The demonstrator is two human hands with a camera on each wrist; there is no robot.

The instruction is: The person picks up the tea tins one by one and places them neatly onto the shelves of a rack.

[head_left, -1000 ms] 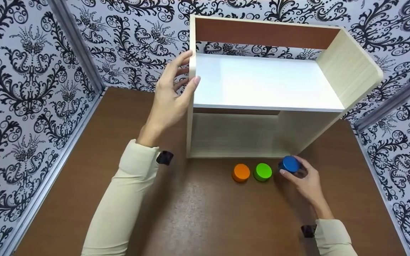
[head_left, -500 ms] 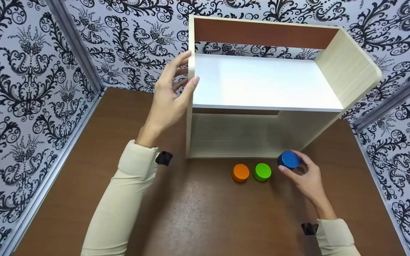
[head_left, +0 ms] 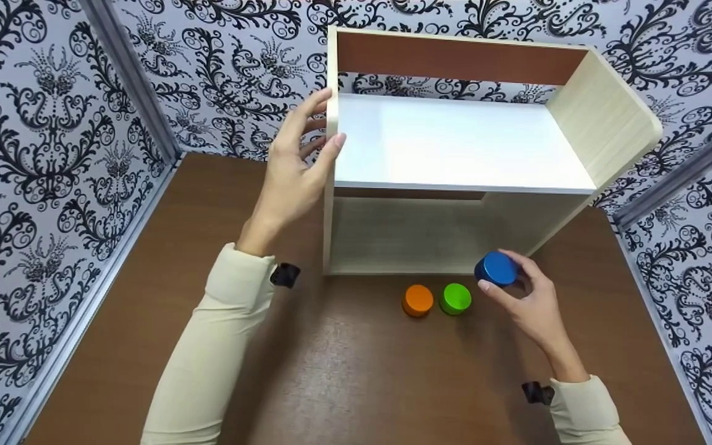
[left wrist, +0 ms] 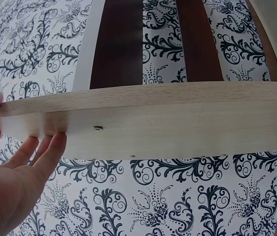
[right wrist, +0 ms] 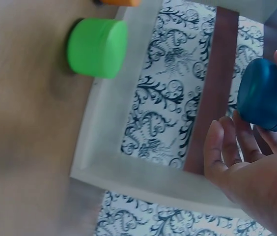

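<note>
A small round blue jar [head_left: 496,268] is pinched between thumb and fingers of my right hand [head_left: 535,309], in front of the shelf unit's lower right corner. A lid seam shows on the blue jar [right wrist: 263,93] in the right wrist view, where it looks raised off the table. My left hand [head_left: 294,170] grips the left side panel of the pale wooden shelf unit [head_left: 615,117], thumb at the front edge and fingers along the outer face. On the table, before the unit, stand an orange jar [head_left: 418,300] and a green jar [head_left: 455,299], side by side and apart.
The unit has a white middle shelf [head_left: 461,142], a lower compartment [head_left: 405,238] and a brown back strip [head_left: 455,55]. It stands on a brown table [head_left: 356,371]. Patterned walls [head_left: 41,154] enclose the table on the left, back and right.
My right hand has lifted the blue jar and shifted it slightly left and toward the shelf unit. The left hand, the orange jar and the green jar stay in place.
</note>
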